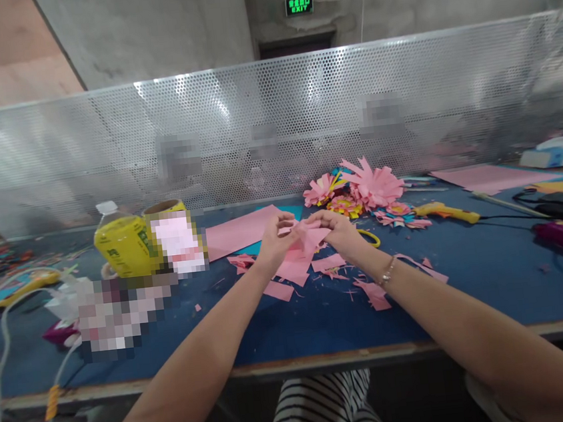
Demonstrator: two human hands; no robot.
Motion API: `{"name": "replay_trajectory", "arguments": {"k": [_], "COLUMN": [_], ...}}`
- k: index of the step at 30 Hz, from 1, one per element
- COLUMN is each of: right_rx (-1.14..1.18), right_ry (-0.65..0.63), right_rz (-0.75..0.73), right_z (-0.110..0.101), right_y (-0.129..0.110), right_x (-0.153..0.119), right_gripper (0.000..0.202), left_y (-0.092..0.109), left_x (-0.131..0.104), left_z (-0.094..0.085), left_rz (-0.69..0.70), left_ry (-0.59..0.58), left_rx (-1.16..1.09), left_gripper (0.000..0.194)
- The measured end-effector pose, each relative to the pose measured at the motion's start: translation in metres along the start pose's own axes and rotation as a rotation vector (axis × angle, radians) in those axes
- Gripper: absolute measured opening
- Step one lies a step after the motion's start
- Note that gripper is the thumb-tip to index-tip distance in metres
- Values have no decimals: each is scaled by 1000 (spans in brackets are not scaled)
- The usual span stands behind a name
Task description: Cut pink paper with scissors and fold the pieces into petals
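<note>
Between my two hands is a folded piece of pink paper (309, 236), held a little above the table. My left hand (278, 238) pinches its left side, and my right hand (338, 230) grips its right side with the fingers closed. Below the hands lie pink paper scraps (328, 264) and thin cut strips. Beyond my left hand a pink sheet (236, 232) overlaps a blue sheet (289, 214). A yellow loop handle (371, 236) shows just past my right hand, its other parts hidden.
Paper flowers (372, 188) in pink, yellow and blue are heaped behind my right hand, near a yellow glue gun (447, 212). On the left stand a yellow-labelled bottle (127, 244) and a roll of tape (165, 208). A perforated metal panel (233, 135) closes off the table's back.
</note>
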State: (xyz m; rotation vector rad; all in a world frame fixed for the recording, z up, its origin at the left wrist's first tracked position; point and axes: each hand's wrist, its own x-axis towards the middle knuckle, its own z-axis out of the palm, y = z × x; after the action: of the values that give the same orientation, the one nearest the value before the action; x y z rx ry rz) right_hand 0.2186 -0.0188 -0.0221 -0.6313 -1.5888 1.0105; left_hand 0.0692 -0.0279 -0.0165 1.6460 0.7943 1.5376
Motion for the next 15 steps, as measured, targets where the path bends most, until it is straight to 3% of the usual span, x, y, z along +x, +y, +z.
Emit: {"name": "replay_trajectory", "arguments": {"k": [2,5,9,15], "right_rx": [-29,-74,-100,-25], "right_ry": [-4,-2,20,5], "right_rz": [3,8,34,45], "right_z": [-1,-2,-1,1], "right_y": [2,4,1,1], "right_x": [1,1,0,-1], "right_gripper": [28,27,25,22], "left_y": [2,6,7,2], "left_x": [-1,-2,-3,-1], "left_z": [1,1,3,2], "left_rz": [193,340,363,284], "left_ry": [40,-47,-67,-52], "left_rx": [236,437,499,455], "left_gripper": [25,11,9,11]}}
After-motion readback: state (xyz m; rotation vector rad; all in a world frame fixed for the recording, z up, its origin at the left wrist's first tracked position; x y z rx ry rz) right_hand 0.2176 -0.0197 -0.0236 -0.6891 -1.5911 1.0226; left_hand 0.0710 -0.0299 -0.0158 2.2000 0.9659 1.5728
